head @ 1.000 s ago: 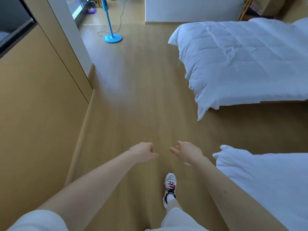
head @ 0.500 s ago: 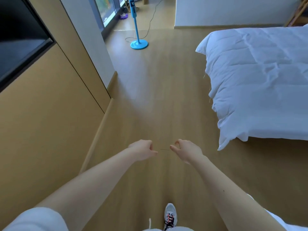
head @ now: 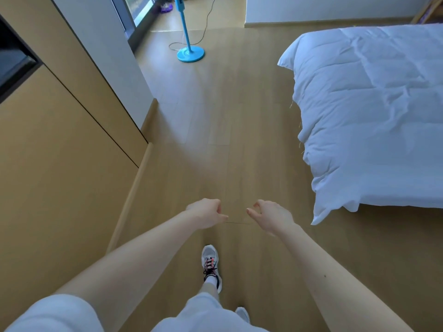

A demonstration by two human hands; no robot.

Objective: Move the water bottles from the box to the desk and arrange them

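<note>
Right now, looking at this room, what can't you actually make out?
Not in the head view at all: water bottles, box, desk.
left hand and right hand: fingers curl under; the faint line between them could be a thread or a floor seam.
blue fan: top cut off by the upper edge.
bed: runs off the right edge.
dark panel: cut by the left edge.

A bed [head: 374, 111] dressed in white stands at right. A blue fan stand [head: 190, 53] rests on the wooden floor [head: 215, 130] ahead near the window [head: 141, 8], cord [head: 206, 25] looping beside it. Tan panels [head: 60, 152] line the left.
</note>
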